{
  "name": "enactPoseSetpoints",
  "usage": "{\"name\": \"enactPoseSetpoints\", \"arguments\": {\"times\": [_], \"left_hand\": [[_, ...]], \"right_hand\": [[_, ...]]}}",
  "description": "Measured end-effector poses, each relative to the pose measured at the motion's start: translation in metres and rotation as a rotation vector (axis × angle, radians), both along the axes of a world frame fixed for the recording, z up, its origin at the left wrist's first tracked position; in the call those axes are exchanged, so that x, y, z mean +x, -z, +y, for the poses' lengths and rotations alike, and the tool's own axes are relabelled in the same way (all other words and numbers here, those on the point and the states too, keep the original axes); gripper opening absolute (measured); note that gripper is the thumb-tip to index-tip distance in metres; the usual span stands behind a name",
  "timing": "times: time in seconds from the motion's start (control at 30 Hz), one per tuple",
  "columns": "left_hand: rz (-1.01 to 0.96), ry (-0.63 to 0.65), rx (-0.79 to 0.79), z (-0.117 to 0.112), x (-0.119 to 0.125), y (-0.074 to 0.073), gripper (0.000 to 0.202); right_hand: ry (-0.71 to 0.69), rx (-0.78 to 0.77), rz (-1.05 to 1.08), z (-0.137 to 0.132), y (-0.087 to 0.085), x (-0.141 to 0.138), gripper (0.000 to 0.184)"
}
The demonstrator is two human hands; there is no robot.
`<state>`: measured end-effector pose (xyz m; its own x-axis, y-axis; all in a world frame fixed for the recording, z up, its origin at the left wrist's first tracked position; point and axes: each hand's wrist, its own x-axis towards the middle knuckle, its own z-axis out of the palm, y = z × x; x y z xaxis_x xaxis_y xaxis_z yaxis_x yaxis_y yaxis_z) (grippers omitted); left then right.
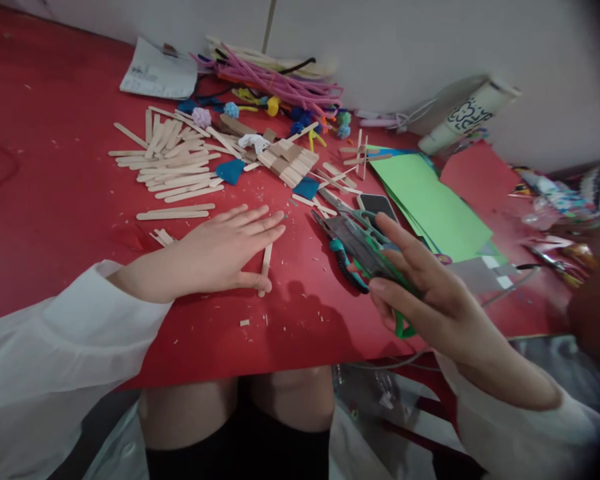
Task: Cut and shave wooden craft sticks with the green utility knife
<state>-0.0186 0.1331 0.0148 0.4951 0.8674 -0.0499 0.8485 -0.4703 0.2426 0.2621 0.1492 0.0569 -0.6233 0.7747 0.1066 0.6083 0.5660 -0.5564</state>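
Observation:
My left hand [220,257] lies flat on the red table [55,193], fingers stretched out, pressing down a wooden craft stick [266,261] that pokes out beside the thumb. My right hand [425,293] is above the table's front edge and grips a pair of green-handled scissors [363,247], blades pointing up and left toward the left hand. A second tool with a teal handle [347,263] lies just under the scissors. Small wood chips are scattered on the table between the hands.
A heap of loose craft sticks [173,163] and a glued stick panel [290,160] lie beyond the left hand. Pink pipe cleaners [280,80], pom-poms, green paper [433,203], red paper [477,177], a phone [377,203] and a white tube [467,117] sit further back and right.

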Motion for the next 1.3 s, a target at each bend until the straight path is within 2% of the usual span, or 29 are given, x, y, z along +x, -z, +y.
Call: {"name": "enactPoseSetpoints", "arguments": {"times": [0.07,0.13,0.23,0.27,0.33,0.4,0.47,0.5,0.57,0.77,0.83,0.9,0.97,1.03,1.1,1.2,1.3], "left_hand": [[-0.019,-0.004,0.019,0.001,-0.004,-0.002,0.084],[-0.033,0.001,0.035,0.001,-0.007,-0.002,0.082],[-0.029,0.034,0.051,0.001,-0.006,0.0,0.077],[-0.021,0.04,0.054,0.0,-0.004,0.001,0.075],[-0.001,0.033,0.055,-0.001,0.001,0.003,0.073],[0.018,0.008,0.061,-0.003,0.006,0.004,0.073],[0.036,-0.007,0.083,-0.004,0.009,0.005,0.074],[0.045,-0.01,0.099,-0.005,0.01,0.005,0.074],[0.059,-0.017,0.131,-0.007,0.012,0.005,0.073],[0.053,-0.048,0.11,-0.008,0.013,0.005,0.076],[0.054,-0.064,0.099,-0.009,0.015,0.005,0.078],[0.061,-0.076,0.086,-0.009,0.017,0.006,0.078],[0.064,-0.088,0.086,-0.011,0.019,0.007,0.078],[0.062,-0.108,0.097,-0.012,0.021,0.007,0.078],[0.061,-0.127,0.105,-0.012,0.023,0.006,0.079],[0.069,-0.137,0.099,-0.013,0.024,0.005,0.08],[0.079,-0.141,0.086,-0.012,0.025,0.004,0.081]], "right_hand": [[0.032,-0.159,0.109,0.001,0.0,-0.005,0.061],[0.096,-0.257,0.216,0.001,-0.001,-0.011,0.052],[0.217,-0.298,0.357,0.001,-0.004,-0.02,0.029],[0.233,-0.305,0.407,0.002,-0.006,-0.021,0.026],[0.176,-0.318,0.461,0.004,-0.01,-0.021,0.033],[0.022,-0.282,0.394,0.007,-0.014,-0.019,0.049],[-0.118,-0.117,0.225,0.008,-0.015,-0.019,0.058],[-0.129,0.0,0.136,0.008,-0.015,-0.02,0.055],[-0.05,0.142,0.042,0.007,-0.014,-0.027,0.052],[0.086,0.18,0.306,0.016,-0.002,-0.054,0.053],[0.141,0.176,0.474,0.023,0.006,-0.057,0.048],[0.187,0.089,0.646,0.029,0.016,-0.058,0.029],[0.15,-0.069,0.749,0.032,0.025,-0.056,0.021],[0.049,-0.306,0.663,0.032,0.033,-0.054,0.024],[0.005,-0.417,0.547,0.03,0.037,-0.053,0.022],[0.007,-0.294,0.43,0.025,0.04,-0.056,0.011],[-0.012,-0.181,0.409,0.021,0.042,-0.06,0.005]]}}
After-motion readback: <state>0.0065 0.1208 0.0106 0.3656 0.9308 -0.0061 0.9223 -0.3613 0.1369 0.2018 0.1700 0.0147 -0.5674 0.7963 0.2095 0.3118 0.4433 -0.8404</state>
